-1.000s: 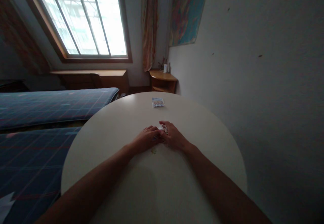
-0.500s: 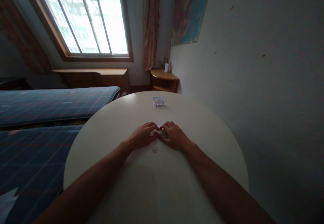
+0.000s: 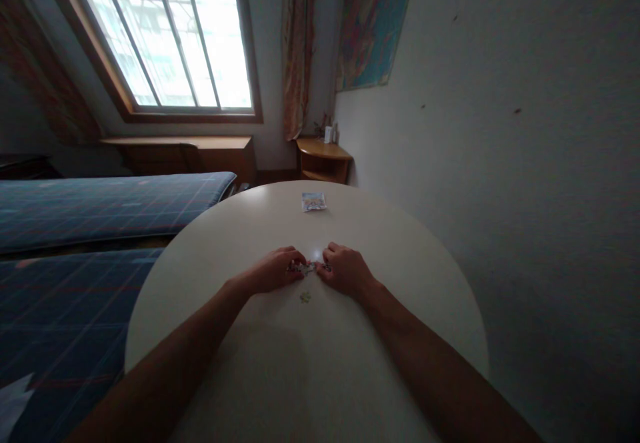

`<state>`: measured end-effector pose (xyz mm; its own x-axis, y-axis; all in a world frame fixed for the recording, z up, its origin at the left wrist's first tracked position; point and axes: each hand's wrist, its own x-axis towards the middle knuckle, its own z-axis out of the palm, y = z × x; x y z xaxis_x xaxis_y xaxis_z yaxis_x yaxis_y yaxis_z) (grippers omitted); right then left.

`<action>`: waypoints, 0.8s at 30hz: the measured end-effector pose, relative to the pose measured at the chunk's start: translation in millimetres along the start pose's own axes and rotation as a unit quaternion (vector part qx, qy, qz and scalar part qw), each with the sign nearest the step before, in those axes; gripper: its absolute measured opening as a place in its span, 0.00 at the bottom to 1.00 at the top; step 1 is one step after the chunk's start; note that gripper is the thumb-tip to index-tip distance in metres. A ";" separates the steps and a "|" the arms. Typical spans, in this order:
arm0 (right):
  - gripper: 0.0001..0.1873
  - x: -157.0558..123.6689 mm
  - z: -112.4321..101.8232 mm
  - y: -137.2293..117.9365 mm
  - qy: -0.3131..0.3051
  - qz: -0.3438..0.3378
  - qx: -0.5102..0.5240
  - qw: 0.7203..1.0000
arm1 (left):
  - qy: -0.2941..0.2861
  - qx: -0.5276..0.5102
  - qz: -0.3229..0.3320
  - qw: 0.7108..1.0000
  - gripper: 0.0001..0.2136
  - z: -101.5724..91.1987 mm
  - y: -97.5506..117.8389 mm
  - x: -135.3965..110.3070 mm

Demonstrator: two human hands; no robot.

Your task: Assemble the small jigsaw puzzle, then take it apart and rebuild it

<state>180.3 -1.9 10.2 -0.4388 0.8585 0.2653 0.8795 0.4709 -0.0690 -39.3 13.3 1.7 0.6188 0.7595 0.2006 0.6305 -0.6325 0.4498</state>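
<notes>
Small patterned pieces (image 3: pixel 309 268) in a loose row, long axis left-to-right, between curled hands (image 3: pixel 273 271) (image 3: pixel 349 269), grip unclear.

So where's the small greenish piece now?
In the head view, the small greenish piece lies on the round table slightly left of the picture's centre, just nearer the camera than the left hand and right hand.

At the table (image 3: pixel 400 249), we count two hands (image 3: pixel 275 271), one packet (image 3: pixel 313 202) and one loose piece (image 3: pixel 305 297); beyond it, one window (image 3: pixel 210 36), two curtains (image 3: pixel 299 49), one desk (image 3: pixel 225 143) and one corner stand (image 3: pixel 324 149); left of it, two mattresses (image 3: pixel 100 209).
</notes>
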 end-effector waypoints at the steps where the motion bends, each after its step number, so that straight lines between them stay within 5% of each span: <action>1: 0.13 0.6 0.7 0.6 -0.002 0.005 -0.001 1.000 | 0.001 -0.010 -0.006 1.000 0.12 1.3 -1.3 0.4; 10: 0.14 6.3 4.4 11.9 0.054 0.073 0.091 0.992 | 0.027 -0.062 -0.009 0.998 0.08 4.7 2.0 1.1; 18: 0.15 6.3 11.9 26.5 0.128 0.072 0.352 0.924 | 0.078 -0.101 -0.040 0.991 0.09 12.4 -0.2 8.3; 24: 0.13 3.6 10.9 23.4 0.083 -0.030 0.262 0.961 | 0.107 -0.062 -0.028 0.992 0.11 10.2 3.2 5.1</action>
<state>197.3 14.4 -1.0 -0.4123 0.8023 0.4315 0.6211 0.5941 -0.5111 -29.3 13.6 -4.8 0.4619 0.8161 0.3472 0.5908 -0.5751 0.5658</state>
